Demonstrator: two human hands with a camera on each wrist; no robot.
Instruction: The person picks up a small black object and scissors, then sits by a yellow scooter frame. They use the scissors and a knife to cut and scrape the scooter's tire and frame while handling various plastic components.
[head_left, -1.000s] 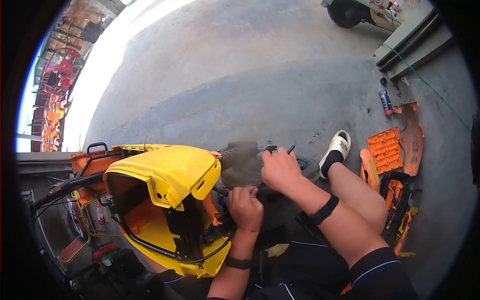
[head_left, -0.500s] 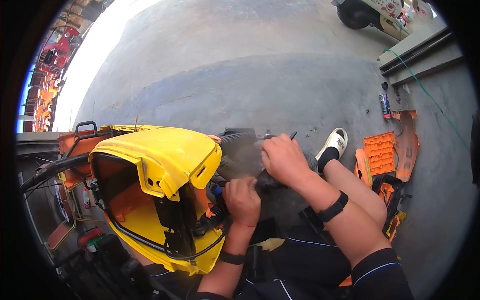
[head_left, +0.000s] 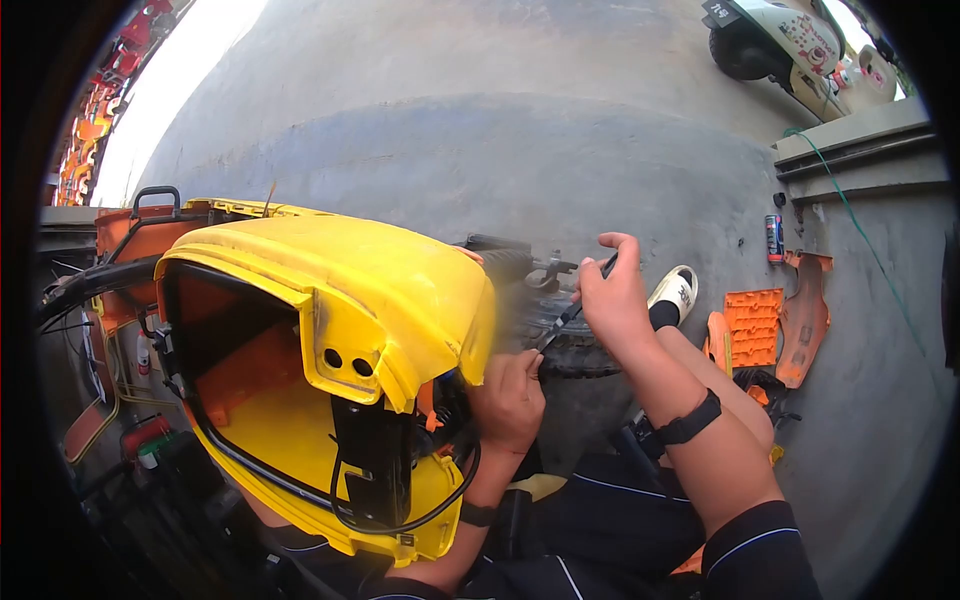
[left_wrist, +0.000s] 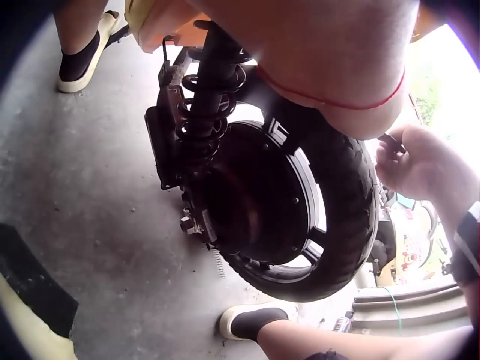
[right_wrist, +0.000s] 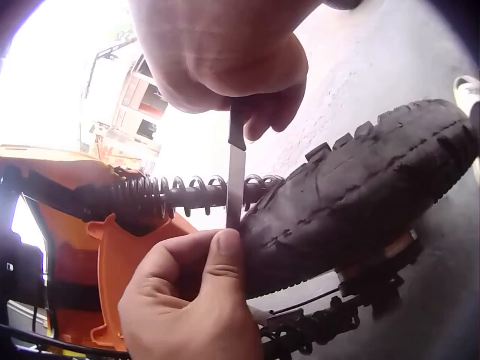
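Note:
My right hand [head_left: 615,295] grips the dark handle of a slim tool with a flat silver blade [right_wrist: 235,184], pointing down. My left hand [right_wrist: 191,300] has thumb and forefinger pinched together at the blade's lower end, hiding its tip. Both hands are close beside a black knobbly tyre [right_wrist: 352,187]. In the left wrist view the wheel's dark hub [left_wrist: 251,195] shows, with a coil-spring shock absorber [left_wrist: 210,112] alongside. Left of the hands in the head view is the yellow body shell [head_left: 340,270] of the vehicle.
Orange panels [head_left: 753,325] lie on the floor at the right, near a spray can [head_left: 774,238]. A person's shoe [head_left: 676,292] is beyond the wheel. A parked scooter [head_left: 790,45] stands at the far right, and a green cord [head_left: 850,205] runs along the floor.
My right hand has risen and moved right, and the blade now shows between the hands. My left hand has shifted slightly right. The head view has moved, with the yellow shell appearing nearer.

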